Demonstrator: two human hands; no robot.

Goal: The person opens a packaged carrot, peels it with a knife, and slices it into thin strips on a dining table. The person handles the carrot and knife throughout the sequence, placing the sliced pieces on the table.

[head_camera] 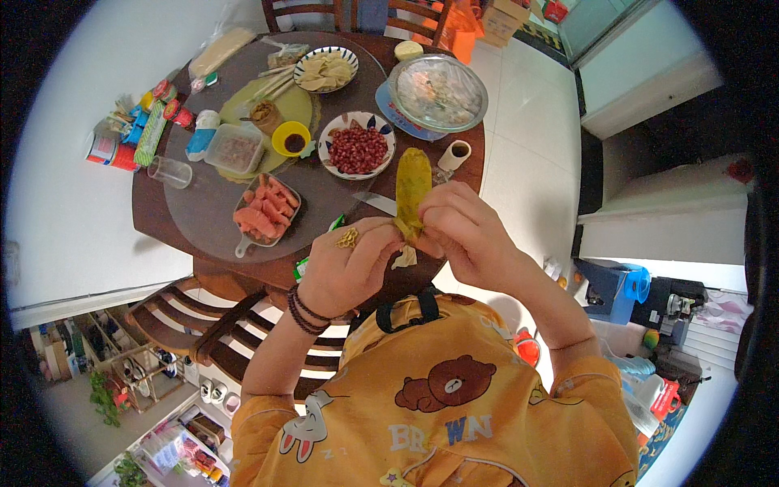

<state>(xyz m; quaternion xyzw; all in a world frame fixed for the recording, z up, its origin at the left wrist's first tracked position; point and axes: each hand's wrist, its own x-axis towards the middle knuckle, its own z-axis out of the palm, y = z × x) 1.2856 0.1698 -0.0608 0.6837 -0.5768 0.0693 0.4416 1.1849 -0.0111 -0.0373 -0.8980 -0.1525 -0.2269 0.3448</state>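
A long yellow fruit [413, 182] with mottled skin stands upright between my hands, above the table's near right edge; I cannot tell its exact kind. My left hand [356, 259], wearing a gold-coloured ring, pinches its lower end. The fingertips of my right hand [459, 228] grip the same end from the other side. Part of a knife blade [376, 201] shows on the table behind the fruit. Below the hands lies a pale scrap [405, 258], partly hidden. Beyond the fruit is a patterned plate of dark red seeds [357, 146], and a white cup [454, 156] stands to the right.
Pink fruit pieces fill a handled tray [242, 245] at left. Farther back are a lidded plastic container [234, 149], a yellow bowl [281, 129], a plate of pale slices [326, 69] and a large covered glass bowl [438, 92]. A wooden chair [237, 322] stands by the near edge.
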